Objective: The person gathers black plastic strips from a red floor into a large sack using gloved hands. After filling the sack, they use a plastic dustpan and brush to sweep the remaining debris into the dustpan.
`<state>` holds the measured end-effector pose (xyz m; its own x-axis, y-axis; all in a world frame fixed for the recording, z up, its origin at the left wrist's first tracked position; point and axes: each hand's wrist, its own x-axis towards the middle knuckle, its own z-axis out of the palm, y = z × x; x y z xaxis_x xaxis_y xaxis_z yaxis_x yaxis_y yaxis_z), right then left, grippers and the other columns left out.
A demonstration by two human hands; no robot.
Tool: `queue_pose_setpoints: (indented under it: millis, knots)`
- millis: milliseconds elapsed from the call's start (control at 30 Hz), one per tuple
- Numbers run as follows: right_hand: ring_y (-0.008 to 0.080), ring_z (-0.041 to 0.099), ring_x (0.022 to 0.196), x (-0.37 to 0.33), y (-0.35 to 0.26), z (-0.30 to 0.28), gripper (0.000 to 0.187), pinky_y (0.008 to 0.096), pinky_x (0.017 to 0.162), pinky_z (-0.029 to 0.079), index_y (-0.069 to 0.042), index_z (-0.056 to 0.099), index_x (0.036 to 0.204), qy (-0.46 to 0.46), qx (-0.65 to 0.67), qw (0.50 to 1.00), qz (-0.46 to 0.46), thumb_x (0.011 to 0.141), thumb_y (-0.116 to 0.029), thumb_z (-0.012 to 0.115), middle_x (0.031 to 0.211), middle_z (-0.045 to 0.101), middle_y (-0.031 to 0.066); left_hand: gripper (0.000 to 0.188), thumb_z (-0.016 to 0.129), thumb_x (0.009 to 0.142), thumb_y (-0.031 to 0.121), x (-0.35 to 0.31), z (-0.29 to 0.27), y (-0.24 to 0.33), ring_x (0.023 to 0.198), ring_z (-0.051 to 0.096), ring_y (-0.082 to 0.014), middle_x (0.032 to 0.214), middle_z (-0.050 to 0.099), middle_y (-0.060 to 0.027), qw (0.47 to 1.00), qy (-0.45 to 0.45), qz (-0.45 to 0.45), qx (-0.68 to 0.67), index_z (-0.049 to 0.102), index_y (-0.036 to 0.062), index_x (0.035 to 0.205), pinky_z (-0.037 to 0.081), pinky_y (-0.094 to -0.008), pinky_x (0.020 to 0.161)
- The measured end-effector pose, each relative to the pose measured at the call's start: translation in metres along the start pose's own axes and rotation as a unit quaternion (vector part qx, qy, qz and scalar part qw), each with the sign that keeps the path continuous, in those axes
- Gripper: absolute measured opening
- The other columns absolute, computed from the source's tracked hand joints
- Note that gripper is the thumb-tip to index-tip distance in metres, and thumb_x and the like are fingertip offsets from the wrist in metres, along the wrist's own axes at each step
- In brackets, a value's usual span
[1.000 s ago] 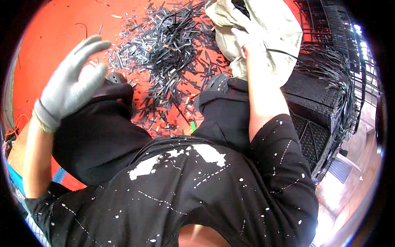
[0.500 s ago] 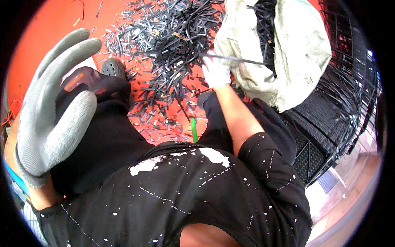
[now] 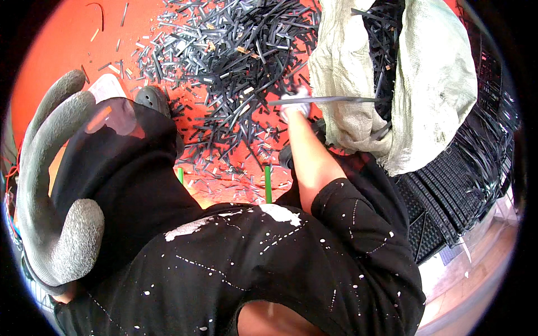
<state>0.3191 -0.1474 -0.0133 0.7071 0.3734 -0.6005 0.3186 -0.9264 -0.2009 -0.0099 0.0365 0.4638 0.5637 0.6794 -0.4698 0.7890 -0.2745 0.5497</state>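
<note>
My left hand [image 3: 53, 196], in a grey knitted glove, is raised over my left thigh. Its fingers are spread and it holds nothing. My right hand [image 3: 295, 105], in a white glove, reaches down beside a heap of short dark strips [image 3: 235, 67] on the red floor. Motion smears its fingers, hiding whether they grip anything. Across the back of that hand runs one long dark strip [image 3: 347, 99], its right end at the mouth of a pale woven sack [image 3: 434, 84]. More dark strips [image 3: 383, 42] show inside the sack.
Black ribbed panels [image 3: 443, 196] and bundled thin strips [image 3: 487, 145] stand right of the sack. Green bars [image 3: 268, 183] show between my legs. A grey clog [image 3: 152, 101] is on my left foot, near a pale flat piece [image 3: 106, 88]. Red cord [image 3: 14, 168] lies far left.
My left hand has moved left and lower in view. My right hand is now blurred, and the long strip crosses farther back over it. The sack appears shifted right and down.
</note>
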Motion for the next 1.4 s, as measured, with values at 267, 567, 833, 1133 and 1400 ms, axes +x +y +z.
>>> queue_pose_setpoints:
  millis: [267,567,833,1133,1400]
  knots:
    - [0.0163,0.052,0.057,0.001,-0.075,-0.028,0.039,0.0277,0.042,0.037,-0.007,0.054,0.12,-0.354,0.349,0.868,0.001,0.083,-0.003,0.065,0.077,0.058,0.0075,0.073,0.057,0.089,0.054,0.016,0.004,-0.014,0.141,0.037,-0.0356,0.149,0.041,-0.0231,0.997,0.013,0.056,0.055,0.049,0.0017,0.14,0.026,-0.0481,0.116]
    - [0.0198,0.054,0.072,0.164,-0.06,-0.123,0.036,0.028,0.057,0.038,-0.005,0.055,0.121,-0.088,0.267,0.957,-0.071,0.089,-0.02,0.059,0.093,0.058,0.0088,0.071,0.057,0.09,0.054,0.009,-0.004,-0.017,0.141,0.037,-0.036,0.149,0.041,-0.0234,0.998,0.045,-0.047,0.027,0.05,0.0018,0.138,0.025,-0.0478,0.117]
    - [0.022,0.055,0.089,0.216,-0.075,-0.157,0.046,0.0302,0.074,0.039,-0.002,0.055,0.126,0.005,0.209,0.972,-0.104,0.09,-0.031,0.055,0.108,0.059,0.0108,0.074,0.059,0.089,0.055,0.025,0.017,-0.047,0.14,0.036,-0.0389,0.15,0.038,-0.0248,0.994,0.034,-0.046,-0.095,0.049,0.0011,0.138,0.027,-0.0483,0.116]
    - [0.0244,0.056,0.108,0.24,-0.085,-0.1,0.059,0.0327,0.093,0.041,0.002,0.056,0.13,-0.04,0.186,0.979,-0.073,0.092,-0.043,0.051,0.125,0.059,0.013,0.075,0.061,0.088,0.054,0.027,0.012,-0.05,0.14,0.035,-0.0394,0.151,0.036,-0.0251,0.991,0.008,-0.035,-0.127,0.048,0.0009,0.139,0.028,-0.0485,0.115]
    - [0.0289,0.059,0.111,0.171,-0.1,-0.023,0.056,0.0391,0.099,0.043,0.002,0.059,0.127,-0.031,0.044,0.986,-0.156,0.089,-0.039,0.057,0.124,0.062,0.0174,0.076,0.062,0.087,0.054,0.019,0.015,-0.051,0.141,0.035,-0.0398,0.151,0.035,-0.0253,0.988,-0.002,-0.046,-0.147,0.048,0.0007,0.139,0.029,-0.0487,0.115]
